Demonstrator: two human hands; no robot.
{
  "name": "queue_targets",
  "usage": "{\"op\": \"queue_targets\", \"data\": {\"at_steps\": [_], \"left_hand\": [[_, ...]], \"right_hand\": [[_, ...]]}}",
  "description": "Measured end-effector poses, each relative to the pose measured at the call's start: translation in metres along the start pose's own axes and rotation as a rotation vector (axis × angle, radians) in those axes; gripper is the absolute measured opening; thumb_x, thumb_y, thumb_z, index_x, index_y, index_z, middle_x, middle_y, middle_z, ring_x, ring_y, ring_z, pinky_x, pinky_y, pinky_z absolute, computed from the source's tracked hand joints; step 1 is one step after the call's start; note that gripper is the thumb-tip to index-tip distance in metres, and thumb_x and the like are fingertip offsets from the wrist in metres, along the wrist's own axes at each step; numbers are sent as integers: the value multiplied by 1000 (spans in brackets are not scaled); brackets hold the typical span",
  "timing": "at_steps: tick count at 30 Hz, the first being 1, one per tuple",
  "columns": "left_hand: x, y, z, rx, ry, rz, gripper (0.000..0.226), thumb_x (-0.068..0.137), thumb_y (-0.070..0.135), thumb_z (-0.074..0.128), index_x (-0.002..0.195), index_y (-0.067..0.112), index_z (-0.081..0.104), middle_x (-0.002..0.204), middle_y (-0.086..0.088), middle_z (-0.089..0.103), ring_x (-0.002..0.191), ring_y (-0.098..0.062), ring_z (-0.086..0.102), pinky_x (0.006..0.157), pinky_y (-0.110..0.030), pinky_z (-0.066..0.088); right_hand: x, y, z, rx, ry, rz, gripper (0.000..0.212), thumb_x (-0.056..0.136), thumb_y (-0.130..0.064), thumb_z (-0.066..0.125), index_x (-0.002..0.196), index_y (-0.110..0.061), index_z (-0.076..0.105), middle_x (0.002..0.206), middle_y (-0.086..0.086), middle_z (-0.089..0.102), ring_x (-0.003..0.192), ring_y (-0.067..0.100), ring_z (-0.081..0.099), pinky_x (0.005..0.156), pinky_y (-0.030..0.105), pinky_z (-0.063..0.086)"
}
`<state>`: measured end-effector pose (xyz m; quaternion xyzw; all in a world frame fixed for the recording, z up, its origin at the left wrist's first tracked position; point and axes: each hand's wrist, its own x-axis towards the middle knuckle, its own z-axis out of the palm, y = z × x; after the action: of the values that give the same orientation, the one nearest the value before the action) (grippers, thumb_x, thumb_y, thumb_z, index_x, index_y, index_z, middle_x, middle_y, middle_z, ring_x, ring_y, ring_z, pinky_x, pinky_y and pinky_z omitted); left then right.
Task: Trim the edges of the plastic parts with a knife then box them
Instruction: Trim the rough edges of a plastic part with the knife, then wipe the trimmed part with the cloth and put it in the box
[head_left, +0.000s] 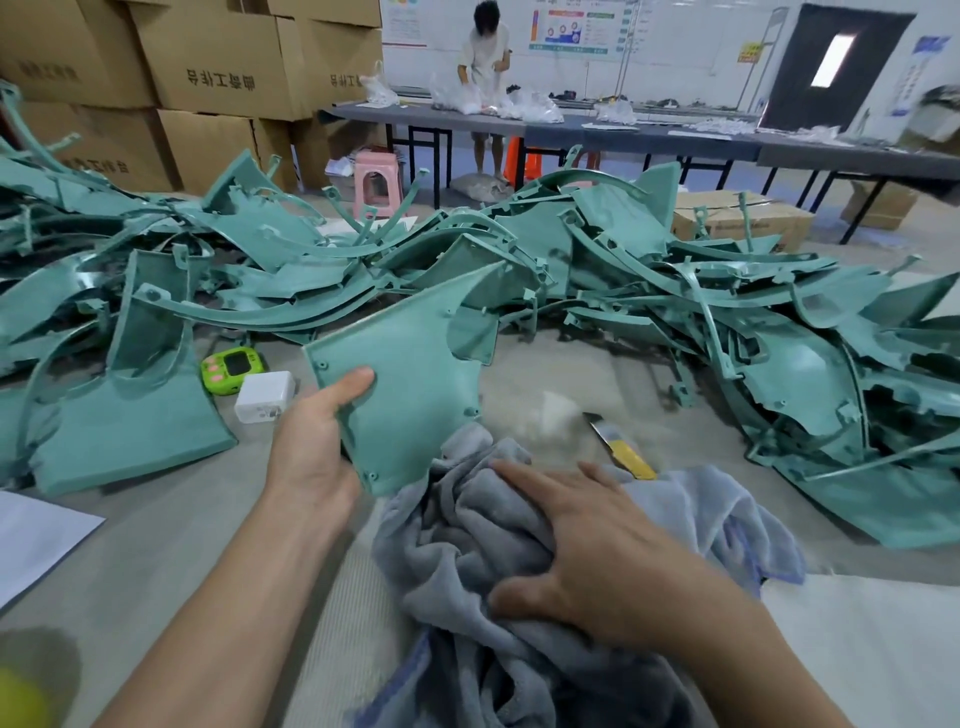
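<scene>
**One teal part in hand, knife parked past the towel**

Head cam: the left hand (311, 447) grips a flat teal plastic part (410, 384) by its near edge, thumb on top and fingers tucked underneath. The part sits tilted up just beyond the grey towel (467, 545), with its lower corner against the towel's folds. The right hand (587, 551) is spread flat, palm down, pressing on the bunched towel.

The yellow knife (621, 447) lies just past the towel's far right edge, blade out, with nobody touching it. Beyond the towel, and wrapping round both sides of it, is a big tangled pile of teal parts (727, 312) that hides most of the floor behind.

Left of the towel sit a green gadget (231, 369) and a white charger block (264, 397), just beside each other. Way beyond the towel are stacked cardboard boxes (218, 57), a pink stool (376, 182) and another person (485, 57) standing at a long dark surface (649, 137).
</scene>
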<state>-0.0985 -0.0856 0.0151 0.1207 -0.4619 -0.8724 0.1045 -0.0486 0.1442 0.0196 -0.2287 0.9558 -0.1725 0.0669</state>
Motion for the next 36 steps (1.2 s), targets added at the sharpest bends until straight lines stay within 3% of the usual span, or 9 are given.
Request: {"op": "queue_targets", "data": {"at_steps": [3,7,12,15,18,21,28,33,36], "left_hand": [[-1,2,-1,65,-16,82,22,94,6,58,102,12,77,104,-9,78,88,-24,75,71,-37,63],[-9,-4,3,183,-49,84,16,93,7,62,92,13,77,93,-10,79,79,-23,75,63,-33,61],[-24,-23,21,225,-305,11,22,86,27,63,84,17,83,87,-10,78,75,-20,74,61,-27,58],[-32,-31,28,204,-334,-78,34,90,42,63,73,21,82,78,-5,76,72,-12,72,65,-23,56],[-28,-25,20,27,-371,-258,56,88,55,51,102,11,82,118,-19,73,112,-23,71,92,-31,54],[-26,-16,17,-90,-447,-337,68,90,59,46,115,3,76,128,-21,68,122,-26,66,97,-32,55],[-30,-13,22,-141,-420,-340,62,93,54,45,112,5,78,123,-18,71,117,-21,69,89,-26,58],[-36,-22,28,81,-231,-168,46,94,51,51,98,15,78,99,-6,79,97,-15,74,78,-27,59],[-38,-27,32,255,-129,-63,46,103,45,52,75,23,81,90,-7,79,87,-17,75,74,-32,59]], "right_hand": [[-2,-5,-7,40,98,-58,26,79,-46,74,100,-35,62,87,-14,66,87,5,58,99,16,37],[-11,1,-31,449,341,75,7,75,-21,76,80,-25,74,67,-14,71,63,6,65,54,28,52],[6,-41,-11,210,824,52,20,74,-16,74,92,-23,69,96,-15,63,92,13,55,83,22,41],[24,-61,22,326,640,82,39,87,-27,66,121,-12,56,129,6,56,122,24,47,111,36,37],[28,-65,43,257,585,-50,52,88,-25,63,137,-15,48,140,2,54,135,15,41,119,45,31],[33,-63,43,99,538,-198,65,88,-25,60,150,-12,46,157,3,45,150,19,33,125,44,20],[51,-67,41,-11,741,-146,67,75,-29,49,138,-9,58,144,9,55,140,29,44,121,51,27],[63,-64,22,137,941,-101,9,84,-25,53,90,-22,59,96,-4,57,99,22,52,105,42,39],[67,-58,3,194,1020,-51,15,92,-23,53,79,-27,49,80,-11,51,83,15,47,92,43,42]]}}
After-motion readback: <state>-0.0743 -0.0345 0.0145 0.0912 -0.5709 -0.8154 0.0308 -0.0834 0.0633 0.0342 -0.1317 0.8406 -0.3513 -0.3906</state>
